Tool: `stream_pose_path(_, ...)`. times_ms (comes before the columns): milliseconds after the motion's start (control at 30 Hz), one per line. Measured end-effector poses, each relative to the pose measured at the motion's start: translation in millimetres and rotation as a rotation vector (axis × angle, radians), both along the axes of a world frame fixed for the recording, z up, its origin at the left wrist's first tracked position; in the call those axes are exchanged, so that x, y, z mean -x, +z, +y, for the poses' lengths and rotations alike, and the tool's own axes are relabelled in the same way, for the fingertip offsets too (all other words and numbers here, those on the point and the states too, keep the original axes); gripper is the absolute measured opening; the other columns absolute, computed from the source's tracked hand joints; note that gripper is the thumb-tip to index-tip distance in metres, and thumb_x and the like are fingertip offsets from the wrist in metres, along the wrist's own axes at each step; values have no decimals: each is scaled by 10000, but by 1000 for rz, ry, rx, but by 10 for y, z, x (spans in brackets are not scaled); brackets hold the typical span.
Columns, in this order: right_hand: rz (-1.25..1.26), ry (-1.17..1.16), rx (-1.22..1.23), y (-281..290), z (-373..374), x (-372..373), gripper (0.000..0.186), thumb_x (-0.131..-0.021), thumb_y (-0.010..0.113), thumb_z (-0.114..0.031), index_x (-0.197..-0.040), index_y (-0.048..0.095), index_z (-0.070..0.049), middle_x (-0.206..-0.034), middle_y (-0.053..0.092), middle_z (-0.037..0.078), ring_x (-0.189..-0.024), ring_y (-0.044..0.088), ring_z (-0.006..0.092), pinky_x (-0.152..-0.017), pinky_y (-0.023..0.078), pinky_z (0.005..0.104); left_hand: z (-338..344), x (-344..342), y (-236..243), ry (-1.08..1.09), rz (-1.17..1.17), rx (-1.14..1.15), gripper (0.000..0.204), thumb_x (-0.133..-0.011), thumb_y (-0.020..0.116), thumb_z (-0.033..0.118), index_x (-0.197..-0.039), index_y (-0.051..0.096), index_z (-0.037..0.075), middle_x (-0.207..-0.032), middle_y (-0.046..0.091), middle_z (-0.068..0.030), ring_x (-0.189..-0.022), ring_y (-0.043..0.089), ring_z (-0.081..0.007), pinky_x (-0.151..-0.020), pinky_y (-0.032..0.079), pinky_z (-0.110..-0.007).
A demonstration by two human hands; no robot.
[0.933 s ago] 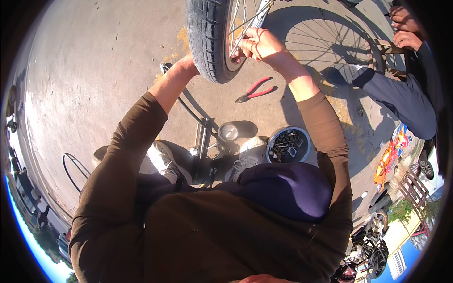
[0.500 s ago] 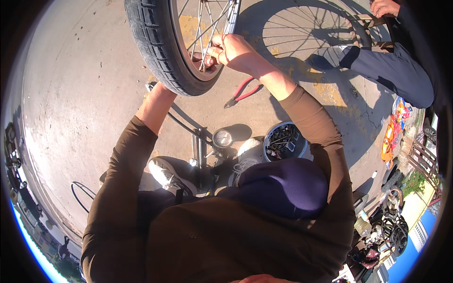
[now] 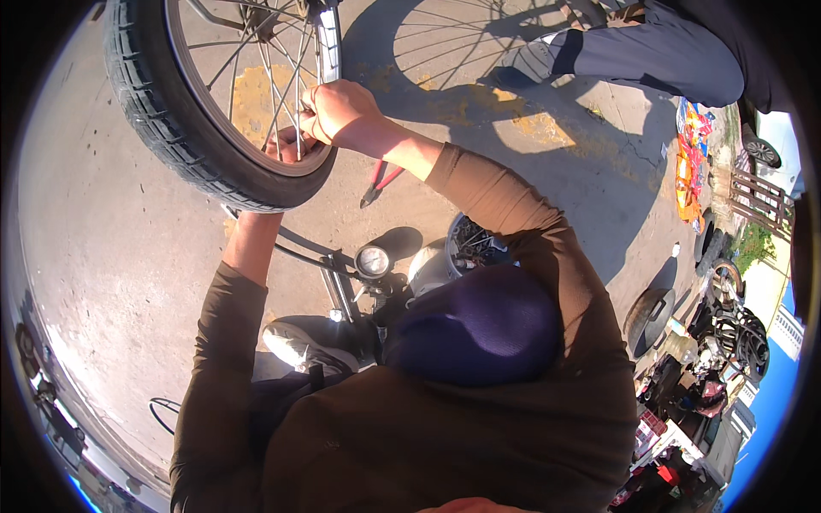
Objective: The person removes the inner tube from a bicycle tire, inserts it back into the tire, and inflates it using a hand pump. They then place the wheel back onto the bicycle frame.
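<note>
Right hand (image 3: 342,115), fingers curled inward, is at the spokes (image 3: 270,77); left hand (image 3: 292,145) wraps under the tyre (image 3: 161,141), reaching inside the rim (image 3: 328,47). What either grips is unclear. The wheel (image 3: 214,128) lies ahead-left of the right hand, spokes running away toward the hub (image 3: 263,21).

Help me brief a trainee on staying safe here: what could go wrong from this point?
Fingers of the left hand and right hand are at the spokes, so they might get pinched if the wheel turned. The pliers lie loose on the ground, where a foot could catch them. The bucket of small parts looks close to the right knee, which might tip it.
</note>
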State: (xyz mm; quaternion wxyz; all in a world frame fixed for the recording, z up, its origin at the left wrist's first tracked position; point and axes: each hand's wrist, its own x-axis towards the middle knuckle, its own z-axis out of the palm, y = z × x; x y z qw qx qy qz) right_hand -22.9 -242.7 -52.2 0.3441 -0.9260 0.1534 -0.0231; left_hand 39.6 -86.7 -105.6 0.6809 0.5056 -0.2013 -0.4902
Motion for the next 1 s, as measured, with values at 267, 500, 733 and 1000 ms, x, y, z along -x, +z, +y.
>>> stream_pose_path(267, -69, -24, 136, -8, -22, 45, 178, -821, 616, -223, -763, 643, -57, -698, 634, 170, -683, 638, 356, -614, 509, 434, -80, 104, -16, 146, 38, -28, 276, -861, 708, 177, -1028, 622, -25, -913, 658, -47, -802, 600, -96, -693, 469, -205)
stream_pose_path(500, -243, -119, -288, -81, -274, -122, 270, -930, 596, -273, -845, 634, -20, -660, 619, 142, -587, 587, 286, -586, 474, 355, -42, -59, 77, 89, -49, -200, 312, -896, 687, 253, -1040, 668, -22, -848, 671, -33, -762, 611, -76, -682, 477, -192)
stream_pose_path(733, 887, 384, -389, -351, -437, 706, 254, -914, 607, -230, -768, 672, -33, -655, 661, 42, -578, 625, 130, -522, 479, 265, 240, -326, -182, -76, -66, -58, 518, -946, 577, 359, -1183, 573, -102, -1148, 616, -157, -1059, 607, -207, -927, 508, -288)
stream_pose_path(1000, 965, 743, 78, -847, -13, 1340, 312, -726, 780, -278, -807, 699, 12, -736, 683, 162, -697, 686, 292, -613, 510, 416, 155, -433, -122, 23, -209, 19, 241, -900, 672, 158, -1038, 657, -38, -882, 698, -84, -827, 666, -120, -753, 551, -231)
